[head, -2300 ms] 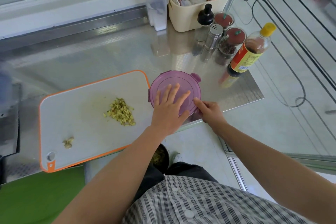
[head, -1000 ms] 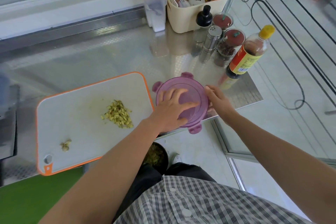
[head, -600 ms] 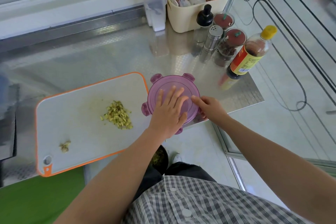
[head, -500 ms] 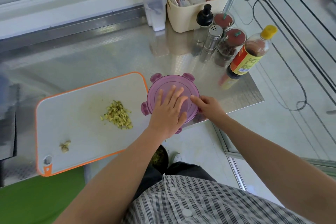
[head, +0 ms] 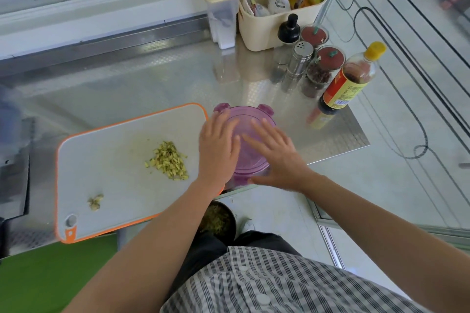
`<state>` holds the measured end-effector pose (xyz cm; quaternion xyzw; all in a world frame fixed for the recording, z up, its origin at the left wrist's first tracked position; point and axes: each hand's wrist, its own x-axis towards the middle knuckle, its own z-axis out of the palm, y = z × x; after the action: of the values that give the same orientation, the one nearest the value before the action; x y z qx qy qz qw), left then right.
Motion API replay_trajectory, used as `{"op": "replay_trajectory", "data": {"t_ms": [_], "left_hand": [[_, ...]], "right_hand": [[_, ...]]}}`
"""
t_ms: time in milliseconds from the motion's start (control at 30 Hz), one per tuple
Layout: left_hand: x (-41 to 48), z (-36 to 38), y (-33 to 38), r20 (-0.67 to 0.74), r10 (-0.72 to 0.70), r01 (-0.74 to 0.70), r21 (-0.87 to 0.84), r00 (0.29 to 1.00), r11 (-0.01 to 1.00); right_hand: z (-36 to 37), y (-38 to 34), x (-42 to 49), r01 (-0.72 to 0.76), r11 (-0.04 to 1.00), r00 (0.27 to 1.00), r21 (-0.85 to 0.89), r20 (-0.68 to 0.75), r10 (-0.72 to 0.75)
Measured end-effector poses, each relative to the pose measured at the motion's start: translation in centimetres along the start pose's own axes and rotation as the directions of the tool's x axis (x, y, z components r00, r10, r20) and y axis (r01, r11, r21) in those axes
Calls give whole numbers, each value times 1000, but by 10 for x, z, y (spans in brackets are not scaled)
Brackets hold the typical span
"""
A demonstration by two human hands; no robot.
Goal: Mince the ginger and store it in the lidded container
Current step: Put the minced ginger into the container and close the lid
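Both hands, left hand (head: 218, 150) and right hand (head: 277, 157), press flat, fingers spread, gripping nothing, on the purple lid (head: 250, 124).

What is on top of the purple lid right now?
Both hands, the left and the right, lie flat on the lid. The container beneath and its contents are hidden.

A translucent purple lid (head: 250, 134) is seen just right of a white cutting board (head: 114, 160) edged in orange. Pale yellow-green minced ginger (head: 169, 160) is noted on the board. Behind the lid, a dark bottle (head: 348, 84) with a yellow cap and red-yellow label is recorded, beside a cream basket (head: 277, 20). A black-and-white checked shirt (head: 279, 284) is observed.
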<state>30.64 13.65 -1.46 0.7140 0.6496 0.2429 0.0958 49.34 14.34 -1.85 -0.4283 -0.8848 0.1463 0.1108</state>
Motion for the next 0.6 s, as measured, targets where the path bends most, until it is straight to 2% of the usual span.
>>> {"op": "replay_trajectory", "data": {"t_ms": [33, 67, 100, 133, 167, 200, 267, 300, 333, 400, 500, 567, 600], "left_hand": [[-1, -5, 0, -99, -166, 167, 2, 981, 986], [-4, -12, 0, -163, -353, 350, -49, 921, 936], [-7, -14, -3, -159, -531, 514, -138, 832, 847], [-10, -15, -6, -60, -669, 643, -225, 741, 732], [-12, -14, -8, 94, -739, 729, -288, 667, 621], [-14, -14, -10, 251, -756, 780, -380, 605, 498], [-16, -17, -7, 468, -746, 811, -561, 475, 165], [-17, -21, -3, 533, -727, 795, -607, 434, 29], [-18, -25, -1, 574, -701, 777, -628, 422, -46], [-19, -31, 2, 636, -638, 764, -635, 434, -113], [-22, -37, 2, 683, -567, 765, -629, 459, -138], [-24, -37, 6, 703, -555, 770, -616, 444, -165], [-26, -37, 10, 706, -557, 784, -603, 438, -147]], "right_hand": [[4, -3, -1, 27, 998, 999, -54, 45, -24], [8, -3, -2, 24, 996, 998, -81, 56, -19], [11, -2, -2, 20, 994, 998, -108, 57, -14], [13, -2, -2, 25, 988, 998, -153, 65, -15], [14, -2, -3, 32, 978, 997, -207, 70, -18], [15, -4, -2, 35, 966, 998, -255, 50, -23], [16, -7, 1, 29, 948, 997, -316, -56, -49], [17, -8, 3, 28, 945, 992, -327, -111, -68], [17, -9, 5, 24, 944, 986, -330, -148, -77], [17, -10, 5, 1, 945, 982, -329, -179, -63], [17, -13, 3, -37, 952, 982, -305, -188, -23], [15, -15, 2, -33, 976, 976, -213, -218, -15], [11, -17, 4, -34, 988, 969, -149, -248, -4]]}}
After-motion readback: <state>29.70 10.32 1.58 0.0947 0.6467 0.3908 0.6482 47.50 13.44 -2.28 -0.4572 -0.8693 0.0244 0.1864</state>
